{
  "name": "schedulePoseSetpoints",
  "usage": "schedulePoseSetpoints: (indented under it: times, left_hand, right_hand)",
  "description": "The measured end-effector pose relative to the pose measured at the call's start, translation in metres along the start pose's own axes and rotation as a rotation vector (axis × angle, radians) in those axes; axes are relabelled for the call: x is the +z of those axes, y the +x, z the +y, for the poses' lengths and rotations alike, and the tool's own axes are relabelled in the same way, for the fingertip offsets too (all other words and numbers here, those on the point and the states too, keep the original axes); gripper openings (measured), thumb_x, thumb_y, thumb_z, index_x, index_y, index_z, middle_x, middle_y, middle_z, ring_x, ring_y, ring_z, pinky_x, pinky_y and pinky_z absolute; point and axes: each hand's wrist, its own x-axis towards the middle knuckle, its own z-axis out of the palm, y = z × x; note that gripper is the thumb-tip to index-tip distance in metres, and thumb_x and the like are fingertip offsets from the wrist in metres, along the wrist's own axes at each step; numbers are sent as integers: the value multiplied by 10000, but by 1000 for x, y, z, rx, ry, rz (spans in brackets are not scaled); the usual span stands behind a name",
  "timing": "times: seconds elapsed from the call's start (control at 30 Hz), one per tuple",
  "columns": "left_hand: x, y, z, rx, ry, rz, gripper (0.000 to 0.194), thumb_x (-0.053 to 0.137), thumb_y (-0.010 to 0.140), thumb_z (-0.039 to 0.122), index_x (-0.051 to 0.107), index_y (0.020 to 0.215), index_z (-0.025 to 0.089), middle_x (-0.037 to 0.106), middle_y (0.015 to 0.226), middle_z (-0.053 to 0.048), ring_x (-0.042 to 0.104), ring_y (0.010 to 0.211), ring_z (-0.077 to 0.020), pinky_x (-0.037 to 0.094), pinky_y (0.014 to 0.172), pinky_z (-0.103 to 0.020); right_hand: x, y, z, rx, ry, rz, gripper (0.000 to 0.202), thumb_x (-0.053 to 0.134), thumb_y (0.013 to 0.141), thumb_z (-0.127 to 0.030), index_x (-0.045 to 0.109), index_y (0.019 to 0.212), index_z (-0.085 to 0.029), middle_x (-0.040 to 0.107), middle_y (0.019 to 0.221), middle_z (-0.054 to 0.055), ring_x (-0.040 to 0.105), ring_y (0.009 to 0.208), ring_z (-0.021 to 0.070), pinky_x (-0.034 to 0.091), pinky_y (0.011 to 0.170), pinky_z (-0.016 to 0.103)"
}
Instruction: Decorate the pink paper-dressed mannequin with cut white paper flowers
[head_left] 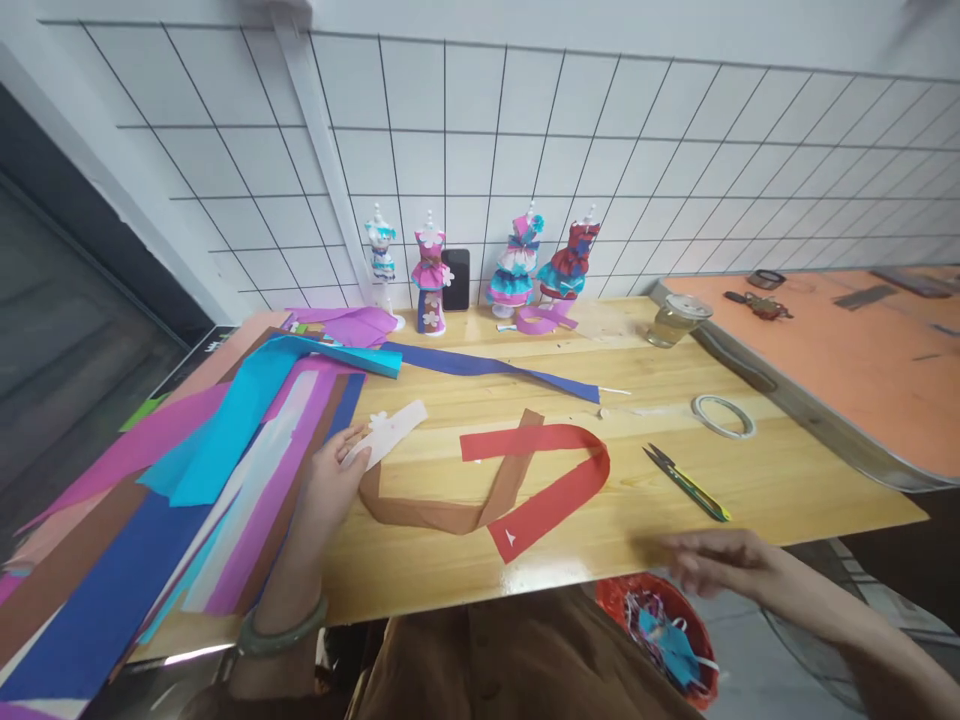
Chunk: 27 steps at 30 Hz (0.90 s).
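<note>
My left hand (337, 475) pinches the lower end of a white paper strip (401, 427) between thumb and fingers. A small white paper flower (379, 421) shows just behind the strip. Beneath that hand a brown strip (450, 517) curves across the table and overlaps a folded red strip (559, 497). My right hand (712, 560), slightly blurred, hovers at the table's front edge with its fingers stretched out and nothing in them. Nearest to it lie thread snips (686, 483) with yellow-green handles.
Colourful strips (180, 540) pile up at the left. A dark blue strip (495, 367) lies across the back, below several small dressed mannequins (430, 275) and a phone (459, 280). Right are a tape roll (723, 416) and a glass jar (675, 322). A red scrap bin (709, 655) stands below.
</note>
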Motion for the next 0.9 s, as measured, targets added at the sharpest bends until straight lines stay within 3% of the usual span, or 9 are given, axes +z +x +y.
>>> schedulePoseSetpoints:
  times: [0.03, 0.13, 0.27, 0.37, 0.47, 0.57, 0.67, 0.8, 0.9]
  left_hand:
    - [-3, 3, -1, -7, 34, 10, 495, 554, 721, 301, 504, 1190, 149, 590, 1149, -135, 573, 1026, -241, 458, 843, -343]
    - [-8, 12, 2, 7, 178, 48, 472, 533, 730, 290, 519, 1184, 163, 626, 1079, -125, 596, 971, -251, 459, 831, -366]
    - [-12, 25, 5, 44, 325, 104, 447, 521, 727, 285, 552, 1157, 167, 646, 1025, -112, 603, 938, -263, 458, 824, -367]
    - [-17, 33, 0, 87, 418, 152, 426, 506, 734, 283, 567, 1139, 165, 647, 1019, -102, 593, 949, -266, 447, 841, -365]
    - [-24, 38, -11, 107, 496, 203, 431, 496, 744, 278, 550, 1158, 169, 643, 1006, -95, 575, 970, -266, 428, 866, -369]
    - [-25, 35, -15, 176, 591, 370, 497, 513, 744, 281, 488, 1219, 136, 573, 1122, -133, 497, 1077, -294, 356, 942, -416]
    - [-11, 14, -5, 387, 610, 467, 460, 493, 785, 302, 479, 1209, 121, 480, 1227, -155, 383, 1187, -295, 270, 1006, -430]
    - [27, -35, 20, 721, 552, -67, 294, 551, 778, 355, 585, 1018, 188, 546, 1116, -96, 430, 1113, -251, 312, 978, -402]
    - [51, -62, 26, 722, 576, -321, 300, 639, 705, 393, 615, 924, 189, 507, 1159, -103, 392, 1128, -287, 344, 933, -437]
  right_hand:
    - [-6, 10, -12, -33, 32, -111, 407, 623, 644, -524, 702, 893, -212, 688, 819, 126, 645, 702, 211, 507, 660, 308]
    - [-10, 45, -31, -142, -34, 63, 557, 551, 714, -540, 569, 1132, -173, 658, 964, 121, 632, 798, 233, 506, 698, 350]
    - [16, 87, -34, -162, -313, 277, 666, 515, 731, -537, 409, 1282, -178, 629, 1003, 109, 624, 738, 224, 482, 686, 372]
    - [32, 105, -35, -179, -450, 325, 542, 509, 751, -454, 495, 1208, -163, 647, 967, 113, 613, 845, 261, 461, 727, 377]
    - [30, 111, -36, -159, -434, 290, 329, 462, 778, -346, 623, 1009, -176, 675, 915, 105, 616, 845, 265, 455, 719, 363]
    - [17, 106, -38, -126, -229, 262, 278, 482, 765, -354, 647, 886, -166, 689, 846, 87, 622, 777, 244, 467, 681, 335]
    - [5, 95, -41, -72, 62, 263, 319, 538, 735, -434, 647, 865, -164, 684, 723, 51, 612, 644, 202, 472, 581, 291]
    - [-4, 83, -49, 38, 404, 290, 325, 655, 644, -441, 654, 835, -178, 686, 751, 52, 609, 607, 182, 468, 523, 265]
    - [-10, 80, -58, 62, 635, 339, 279, 695, 617, -418, 637, 776, -196, 669, 723, 41, 594, 561, 156, 459, 510, 255]
